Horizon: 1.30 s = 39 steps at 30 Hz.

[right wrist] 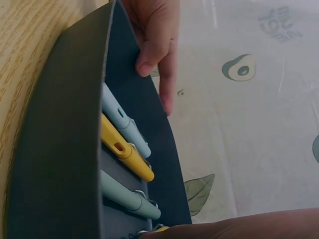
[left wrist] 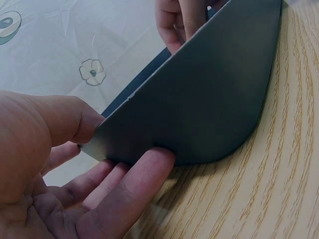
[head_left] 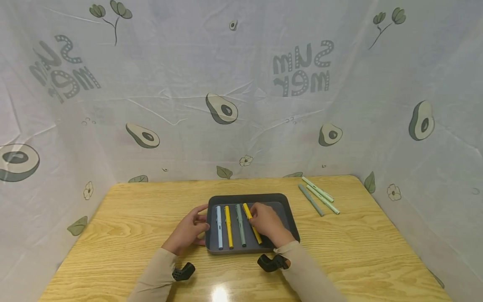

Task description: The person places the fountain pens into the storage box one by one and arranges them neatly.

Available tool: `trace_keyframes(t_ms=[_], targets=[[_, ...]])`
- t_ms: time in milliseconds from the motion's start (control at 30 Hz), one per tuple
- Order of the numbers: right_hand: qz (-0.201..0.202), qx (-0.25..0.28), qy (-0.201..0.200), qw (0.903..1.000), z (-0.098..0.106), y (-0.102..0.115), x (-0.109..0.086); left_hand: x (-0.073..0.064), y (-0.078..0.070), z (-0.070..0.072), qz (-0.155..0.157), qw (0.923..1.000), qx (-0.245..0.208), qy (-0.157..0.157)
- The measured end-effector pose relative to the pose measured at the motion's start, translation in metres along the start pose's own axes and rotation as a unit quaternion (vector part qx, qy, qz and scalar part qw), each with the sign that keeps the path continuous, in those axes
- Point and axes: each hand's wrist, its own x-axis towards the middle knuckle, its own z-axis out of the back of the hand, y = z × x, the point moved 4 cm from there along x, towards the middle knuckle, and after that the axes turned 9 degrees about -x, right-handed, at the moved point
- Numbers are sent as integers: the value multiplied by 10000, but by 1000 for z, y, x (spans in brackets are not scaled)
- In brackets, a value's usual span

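A dark grey tray [head_left: 253,251] stands on the table, with a light blue pen [head_left: 220,228], a yellow pen [head_left: 229,230] and a grey-green pen [head_left: 241,228] side by side in it. To their right, a second yellow pen [head_left: 258,236] lies at a slant, its upper end leaning left. My right hand [head_left: 267,223] reaches into the tray and pinches this slanted pen; its fingertips are mostly hidden in the right wrist view. At the left side, my left hand [head_left: 188,228] holds the tray's wall, thumb [left wrist: 82,124] at the rim and fingers along the outside.
Right of the tray, a grey-green pen [head_left: 311,200] and two pale green pens [head_left: 318,188] lie loose on the wooden table [head_left: 362,243]. A patterned white curtain [head_left: 181,138] hangs behind the table and at both sides. Black wrist mounts [head_left: 183,272] sit at both cuffs.
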Motion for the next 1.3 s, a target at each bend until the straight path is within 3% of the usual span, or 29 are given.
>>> trace_keyframes(t_ms=[133,433,967,1300], targets=[[-14,-156,8,9999,-4,1,2,0,-1,-2,2,10000,5,9],[-175,358,205,9990,-9,7,-1,0,-4,-3,-18,10000,-23,-11],[-163,394,291,9987,-13,10,-1,-3,-8,-4,-67,9999,-30,101],[-250,429,351,9981,-13,7,-3,-2,-3,-2,61,10000,1,-78]])
